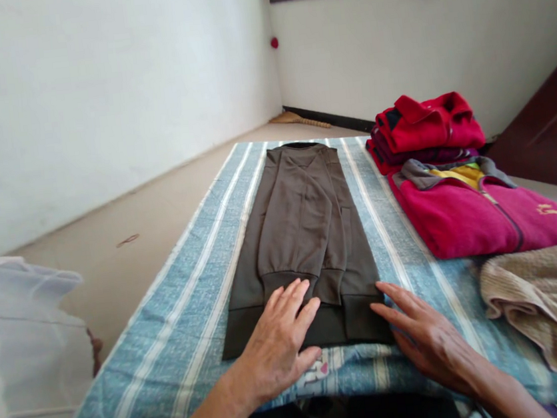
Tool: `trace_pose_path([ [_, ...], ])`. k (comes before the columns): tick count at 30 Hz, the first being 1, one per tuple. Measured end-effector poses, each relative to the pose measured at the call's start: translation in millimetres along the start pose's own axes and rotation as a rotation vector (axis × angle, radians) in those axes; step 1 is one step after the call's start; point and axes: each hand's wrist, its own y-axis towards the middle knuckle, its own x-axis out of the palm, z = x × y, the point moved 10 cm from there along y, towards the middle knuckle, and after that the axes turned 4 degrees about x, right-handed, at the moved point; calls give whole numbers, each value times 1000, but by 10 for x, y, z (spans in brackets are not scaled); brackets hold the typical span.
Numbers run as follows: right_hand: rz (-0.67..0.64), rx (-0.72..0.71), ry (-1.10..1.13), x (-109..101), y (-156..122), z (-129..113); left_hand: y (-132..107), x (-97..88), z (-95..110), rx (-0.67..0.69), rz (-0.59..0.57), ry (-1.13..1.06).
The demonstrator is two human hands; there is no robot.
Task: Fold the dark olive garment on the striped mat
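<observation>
Lay flat on the near hem of a smooth, matte brown-grey sweatshirt (306,232): left hand (278,343), palm down, fingers spread and straight, gripping nothing, fingertips reaching the ribbed cuffs. Rested just beside it at the garment's right lower corner: right hand (423,333), likewise open and flat, fingertips touching the ribbed waistband edge, nothing held.

Was folded into a long narrow rectangle, sleeves crossed down the front, cuffs side by side near the hem, dark collar at the far end. Stretched lengthwise down the middle of a blue woven cloth with white stripes (193,299), coarse in weave, draped over the table. Showed a small printed patch at the cloth's near edge, between the wrists, too blurred to read.

Lay to the right of the sweatshirt, well apart from it: a magenta fleece jacket with grey collar and zip (465,214), soft and napped, with a small yellow embroidered mark on the chest, not legible. Sat behind it: a folded red fleece garment with dark trim (424,125), stacked in thick layers. Lay crumpled at the near right: a beige ribbed knit garment (545,299), loose and nubby.
</observation>
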Motion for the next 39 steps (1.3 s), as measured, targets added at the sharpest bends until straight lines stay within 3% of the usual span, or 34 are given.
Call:
trace_pose_path([
  [5, -50, -47, -63, 75, 71, -65, 3, 14, 8, 1, -24, 8],
  [12, 63, -95, -68, 37, 168, -98, -19, 7, 11, 18, -63, 9],
  [18, 58, -111, 38, -10, 235, -72, -66, 30, -22, 37, -59, 11],
  [24, 96, -138, 91, -54, 297, -61, -207, -126, -93, 55, 5, 26],
  [32, 70, -188, 46, 70, 295, -27, -532, -207, -251, 10, 16, 36],
  [39, -67, -266, 57, 135, 441, -90, -567, -195, -264, 10, -16, 20],
])
